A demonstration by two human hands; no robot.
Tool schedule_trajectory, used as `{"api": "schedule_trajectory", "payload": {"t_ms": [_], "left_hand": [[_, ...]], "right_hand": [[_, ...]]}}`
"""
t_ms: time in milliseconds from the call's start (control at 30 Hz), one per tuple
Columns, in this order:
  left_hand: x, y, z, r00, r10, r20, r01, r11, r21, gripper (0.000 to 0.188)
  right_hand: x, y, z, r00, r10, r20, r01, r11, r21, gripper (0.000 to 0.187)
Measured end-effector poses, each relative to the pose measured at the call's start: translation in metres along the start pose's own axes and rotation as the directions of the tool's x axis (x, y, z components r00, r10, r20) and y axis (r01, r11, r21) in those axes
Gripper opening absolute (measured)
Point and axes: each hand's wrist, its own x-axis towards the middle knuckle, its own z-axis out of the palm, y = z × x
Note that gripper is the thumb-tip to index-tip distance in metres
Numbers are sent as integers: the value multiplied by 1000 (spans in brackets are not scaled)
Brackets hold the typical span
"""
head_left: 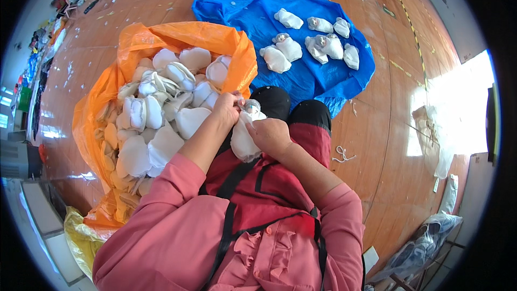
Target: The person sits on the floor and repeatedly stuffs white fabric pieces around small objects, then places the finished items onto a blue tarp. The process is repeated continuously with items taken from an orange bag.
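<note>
Above my lap I hold a bundle of white, soft-looking pads [243, 143] with a greyish upper end. My right hand [271, 136] is closed round its side, the thumb toward the upper end. The fingers of my left hand [230, 106] are pinched at the greyish end; exactly what they grip is partly hidden. Just left of my hands, an open orange sack [132, 48] is filled with loose and stacked white oval pads [134, 153]. Similar white bundles [288, 19] lie spread on a blue plastic sheet [344, 83] beyond my knees.
Brown floor [371, 145] surrounds the sheet and sack. A white string [343, 154] lies to the right of my leg. Clear plastic bags [425, 242] are at the lower right, and a yellow bag [81, 242] at the lower left. Assorted goods [40, 54] line the left wall.
</note>
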Motion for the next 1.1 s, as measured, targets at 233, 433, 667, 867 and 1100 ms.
{"api": "schedule_trajectory", "payload": {"t_ms": [233,433,667,867,1100], "left_hand": [[-38,-2,-3,927,74,367,-92,995,32,16],[-93,4,-19,662,144,735,-322,941,107,21],[-115,-6,-19,649,183,739,-354,932,81,21],[-101,-11,-25,654,246,716,-365,931,13,20],[-89,-12,-23,924,173,340,-181,983,-8,15]], "right_hand": [[-24,22,24,978,48,-205,8,964,266,49],[-59,17,39,921,258,-291,166,417,894,33],[-57,23,15,966,234,-110,-100,732,674,38],[-56,22,17,964,223,148,-222,360,906,35],[-60,19,20,985,155,75,-127,360,924,30]]}}
